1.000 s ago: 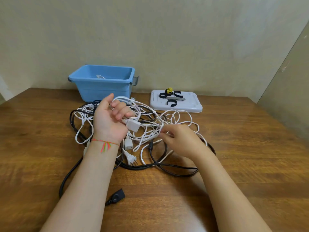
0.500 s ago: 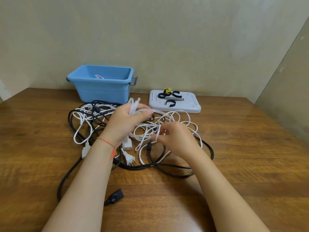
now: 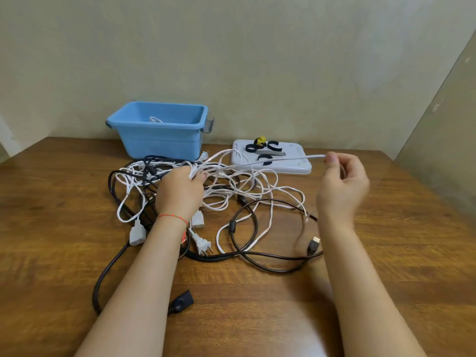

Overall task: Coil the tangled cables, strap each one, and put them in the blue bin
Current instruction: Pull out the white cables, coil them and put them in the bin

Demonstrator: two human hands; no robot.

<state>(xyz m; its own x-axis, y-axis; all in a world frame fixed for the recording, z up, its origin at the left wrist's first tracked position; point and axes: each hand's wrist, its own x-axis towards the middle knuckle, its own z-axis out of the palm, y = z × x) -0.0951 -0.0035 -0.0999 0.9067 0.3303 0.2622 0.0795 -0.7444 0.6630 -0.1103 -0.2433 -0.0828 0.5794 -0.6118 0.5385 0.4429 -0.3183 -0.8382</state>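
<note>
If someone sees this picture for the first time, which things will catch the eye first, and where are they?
First comes the tangle of white and black cables spread over the middle of the wooden table. Over it, the left hand grips a bunch of white loops, while the right hand pinches the end of one white cable drawn taut between the hands. Behind, by the wall, stands the blue bin, with a white tray of black straps to its right.

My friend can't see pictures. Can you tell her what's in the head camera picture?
A right hand pinches a white cable and pulls it sideways while the left hand grips the white strands in a tangled pile on a wooden table. Behind sit a blue bin and a white tray of black straps.
</note>
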